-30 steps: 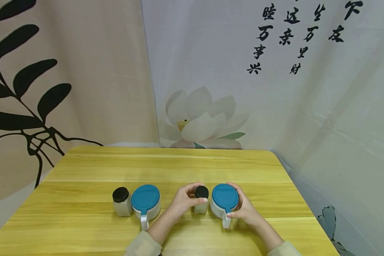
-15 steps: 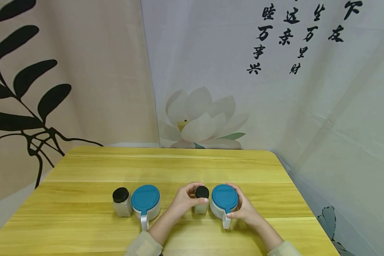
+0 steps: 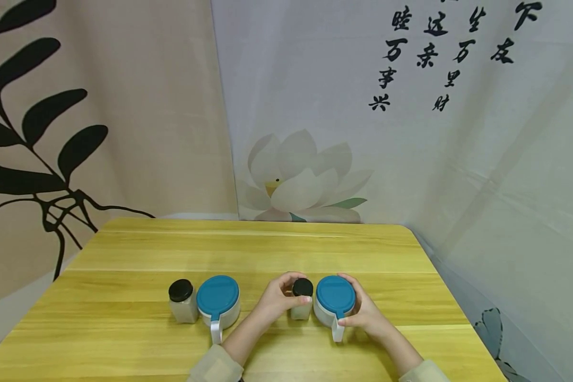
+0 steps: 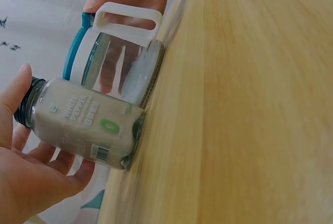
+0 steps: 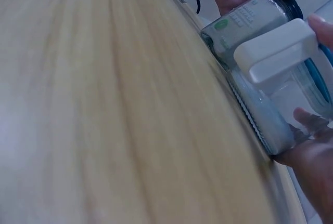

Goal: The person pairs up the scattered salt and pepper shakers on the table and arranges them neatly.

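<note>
In the head view my left hand [image 3: 278,298] grips a small square spice jar [image 3: 302,307] with a black lid. Its thumb lies near the lid, and the other fingers reach round behind. The glass holds a pale powder behind a printed label in the left wrist view. Just to the right stands a clear seasoning pot [image 3: 336,297] with a blue lid and white handle. My right hand [image 3: 366,314] holds this pot, thumb by the handle and fingers round the far side. Jar and pot stand upright, side by side on the table, white contents showing low in the pot [image 5: 265,122].
To the left, a second black-lidded spice jar [image 3: 183,305] stands close beside another blue-lidded seasoning pot [image 3: 218,297], its handle toward me. Everything is on a yellow wooden table [image 3: 124,339]. Printed cloth [image 3: 315,95] hangs behind the table's far edge.
My left hand and the spice jar have edged slightly right, narrowing the gap to the seasoning pot. The right hand and its pot look almost unmoved.
</note>
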### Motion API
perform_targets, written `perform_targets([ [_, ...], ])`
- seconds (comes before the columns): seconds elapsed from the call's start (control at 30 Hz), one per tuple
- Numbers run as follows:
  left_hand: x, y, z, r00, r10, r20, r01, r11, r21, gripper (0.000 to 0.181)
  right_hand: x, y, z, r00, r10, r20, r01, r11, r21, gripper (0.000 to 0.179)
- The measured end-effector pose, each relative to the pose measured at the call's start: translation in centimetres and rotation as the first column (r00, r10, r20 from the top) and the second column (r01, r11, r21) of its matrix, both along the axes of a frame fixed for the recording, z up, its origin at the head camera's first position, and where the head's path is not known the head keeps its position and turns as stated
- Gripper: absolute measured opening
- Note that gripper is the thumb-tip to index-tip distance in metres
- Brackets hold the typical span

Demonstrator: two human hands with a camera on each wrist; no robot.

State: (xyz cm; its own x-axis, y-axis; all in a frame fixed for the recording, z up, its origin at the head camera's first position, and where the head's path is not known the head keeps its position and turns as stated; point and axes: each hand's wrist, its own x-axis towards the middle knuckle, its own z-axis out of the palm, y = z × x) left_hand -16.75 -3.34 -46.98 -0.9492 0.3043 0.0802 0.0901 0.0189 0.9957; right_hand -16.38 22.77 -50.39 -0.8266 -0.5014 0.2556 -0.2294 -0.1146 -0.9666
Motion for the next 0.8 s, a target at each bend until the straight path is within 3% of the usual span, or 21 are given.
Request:
perform_targets([
  [0.8,0.1,0.01,-0.3,1.0,-0.025,-0.011,0.025,1.0,0.008,0.05,-0.38,0.51,-0.12,0.998,0.058,-0.032,-0.056,0.997,0.059,0.104],
])
